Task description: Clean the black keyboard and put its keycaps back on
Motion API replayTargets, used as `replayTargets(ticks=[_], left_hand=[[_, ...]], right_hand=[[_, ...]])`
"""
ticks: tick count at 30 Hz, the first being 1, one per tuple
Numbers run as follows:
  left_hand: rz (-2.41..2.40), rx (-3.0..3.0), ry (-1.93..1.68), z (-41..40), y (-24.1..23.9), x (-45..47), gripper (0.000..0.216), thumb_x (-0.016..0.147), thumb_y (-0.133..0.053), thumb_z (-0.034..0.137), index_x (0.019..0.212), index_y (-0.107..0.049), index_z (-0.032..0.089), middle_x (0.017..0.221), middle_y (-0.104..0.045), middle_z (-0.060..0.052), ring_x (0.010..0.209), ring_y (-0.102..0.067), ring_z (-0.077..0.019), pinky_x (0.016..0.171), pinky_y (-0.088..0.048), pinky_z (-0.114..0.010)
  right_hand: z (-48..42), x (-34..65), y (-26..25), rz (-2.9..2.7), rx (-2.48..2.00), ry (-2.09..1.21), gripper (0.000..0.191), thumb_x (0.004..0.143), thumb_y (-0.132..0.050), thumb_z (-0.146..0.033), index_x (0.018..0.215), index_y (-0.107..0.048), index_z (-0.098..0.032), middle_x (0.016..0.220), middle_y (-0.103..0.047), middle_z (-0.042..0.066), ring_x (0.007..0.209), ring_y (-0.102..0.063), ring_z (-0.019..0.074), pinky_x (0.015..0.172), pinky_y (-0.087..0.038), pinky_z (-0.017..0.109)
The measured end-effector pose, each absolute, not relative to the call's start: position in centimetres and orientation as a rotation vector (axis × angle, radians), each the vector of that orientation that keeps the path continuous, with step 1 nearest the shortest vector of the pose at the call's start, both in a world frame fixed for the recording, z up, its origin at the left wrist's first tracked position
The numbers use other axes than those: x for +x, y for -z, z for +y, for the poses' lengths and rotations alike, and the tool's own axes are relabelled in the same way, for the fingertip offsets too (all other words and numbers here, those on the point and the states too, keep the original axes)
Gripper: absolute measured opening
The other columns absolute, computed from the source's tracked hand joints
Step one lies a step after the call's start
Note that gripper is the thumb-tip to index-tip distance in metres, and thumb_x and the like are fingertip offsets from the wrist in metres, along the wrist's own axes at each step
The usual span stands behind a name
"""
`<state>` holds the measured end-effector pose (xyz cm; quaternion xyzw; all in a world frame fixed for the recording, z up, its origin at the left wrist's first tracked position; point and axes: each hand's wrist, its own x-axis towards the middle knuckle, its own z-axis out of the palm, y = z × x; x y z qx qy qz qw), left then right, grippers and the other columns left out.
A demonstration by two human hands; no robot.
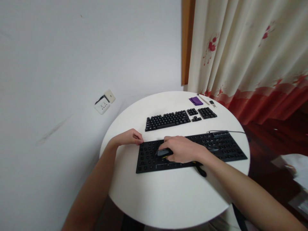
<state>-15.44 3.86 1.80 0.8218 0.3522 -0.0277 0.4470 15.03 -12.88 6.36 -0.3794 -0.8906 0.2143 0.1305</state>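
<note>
A black keyboard base (pixel 216 147) with its keycaps off lies across the round white table (pixel 168 199). My right hand (pixel 183 149) rests on the base's middle, fingers closed around a dark tool with a yellow-tipped head (pixel 163 152); its black handle end (pixel 201 170) pokes out under my wrist. My left hand (pixel 128 137) sits curled at the base's far left corner, touching its edge. Behind the base, the removed keycaps (pixel 167 119) are laid out in keyboard order, with smaller groups (pixel 207 112) to the right.
A purple cloth (pixel 196 100), a thin stick (pixel 204 99) and a small dark item (pixel 211 102) lie at the table's back edge. The keyboard cable (pixel 231 131) runs off to the right. A curtain (pixel 245 57) hangs behind; a wall socket (pixel 104 102) sits on the left.
</note>
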Motion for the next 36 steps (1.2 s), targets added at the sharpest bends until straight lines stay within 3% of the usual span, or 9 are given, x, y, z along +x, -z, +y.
replayTargets(ticks=[5,8,12,15,21,27,32,36], left_hand=[[0.891,2.032,0.074,3.8,-1.9,-15.4,0.03,0.08,-0.074,0.043,0.081,-0.078,0.013,0.074,-0.072,-0.006,0.069,-0.062,-0.0151,0.066,-0.048,-0.022],[0.892,2.016,0.062,3.8,-1.8,-15.5,0.031,0.08,-0.074,0.044,0.081,-0.078,0.013,0.076,-0.073,-0.006,0.07,-0.063,-0.0157,0.067,-0.049,-0.023],[0.892,2.027,0.068,3.8,-1.7,-15.5,0.03,0.08,-0.074,0.043,0.081,-0.078,0.013,0.076,-0.073,-0.006,0.07,-0.063,-0.0156,0.067,-0.048,-0.023],[0.883,2.017,0.069,3.8,-1.8,-15.4,0.03,0.08,-0.074,0.043,0.081,-0.078,0.013,0.075,-0.073,-0.006,0.069,-0.062,-0.0151,0.066,-0.047,-0.022],[0.875,2.014,0.058,3.7,-1.8,-15.3,0.031,0.079,-0.075,0.044,0.08,-0.078,0.013,0.074,-0.072,-0.006,0.068,-0.061,-0.0145,0.066,-0.047,-0.022],[0.866,2.0,0.055,3.7,-2.0,-15.3,0.031,0.08,-0.075,0.044,0.079,-0.077,0.013,0.072,-0.071,-0.005,0.067,-0.06,-0.0139,0.065,-0.046,-0.022],[0.849,1.987,0.053,3.6,-2.0,-15.2,0.03,0.08,-0.075,0.043,0.079,-0.077,0.013,0.071,-0.07,-0.005,0.067,-0.06,-0.0136,0.065,-0.045,-0.022],[0.86,1.978,0.05,3.7,-1.9,-15.3,0.03,0.08,-0.075,0.043,0.079,-0.077,0.013,0.073,-0.071,-0.005,0.067,-0.06,-0.0139,0.065,-0.046,-0.022]], right_hand=[[-13.1,14.4,-5.8,-2.782,-0.888,-0.798,0.026,0.075,-0.061,-0.018,0.095,-0.075,-0.024,0.083,-0.062,0.001,0.071,-0.055,0.0143,0.062,-0.034,0.025],[-13.1,15.0,-6.0,-2.796,-0.849,-0.956,0.027,0.075,-0.064,-0.02,0.099,-0.076,-0.024,0.082,-0.063,0.0,0.069,-0.055,0.013,0.062,-0.035,0.024],[-12.8,15.2,-6.2,-2.6,-1.082,-0.695,0.031,0.079,-0.064,-0.022,0.108,-0.074,-0.022,0.098,-0.066,0.006,0.082,-0.059,0.0184,0.068,-0.037,0.026],[-12.8,14.7,-6.0,-2.632,-1.069,-0.63,0.029,0.077,-0.063,-0.02,0.103,-0.074,-0.022,0.096,-0.064,0.006,0.081,-0.058,0.0187,0.067,-0.036,0.027],[-13.1,14.6,-5.9,-2.8,-0.768,-0.994,0.024,0.077,-0.063,-0.023,0.098,-0.075,-0.024,0.079,-0.062,-0.002,0.066,-0.054,0.0122,0.061,-0.035,0.023],[-12.8,14.8,-6.0,-2.546,-1.156,-0.594,0.035,0.081,-0.063,-0.024,0.114,-0.071,-0.024,0.102,-0.065,0.006,0.088,-0.06,0.0206,0.072,-0.039,0.028],[-12.6,14.1,-5.4,-2.364,-1.52,-0.397,0.03,0.089,-0.058,-0.029,0.116,-0.069,-0.023,0.101,-0.062,0.009,0.082,-0.06,0.0202,0.072,-0.039,0.031],[-12.7,14.2,-5.4,-2.501,-1.449,-0.449,0.029,0.082,-0.059,-0.021,0.108,-0.072,-0.02,0.099,-0.063,0.009,0.083,-0.06,0.0206,0.071,-0.039,0.031]])
